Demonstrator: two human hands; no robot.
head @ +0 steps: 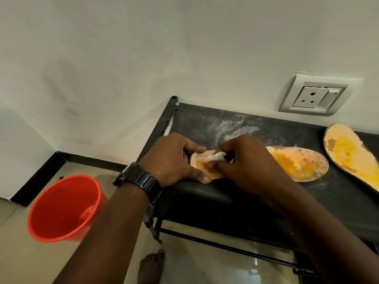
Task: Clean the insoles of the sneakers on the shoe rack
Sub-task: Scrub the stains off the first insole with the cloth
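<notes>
An orange-yellow insole (297, 162) lies flat on the black top shelf of the shoe rack (225, 193). My left hand (172, 158), with a black watch on its wrist, holds down the insole's heel end between thumb and fingers. My right hand (246, 162) pinches a small white wad (216, 156) and presses it on the heel part of the insole. A second insole (352, 156) lies further right on the same shelf, partly cut off by the frame edge.
An orange bucket (63, 208) stands on the tiled floor left of the rack. White powder marks the shelf behind my hands. A wall socket (315, 95) sits above the rack. My bare foot (151, 265) is on the floor below.
</notes>
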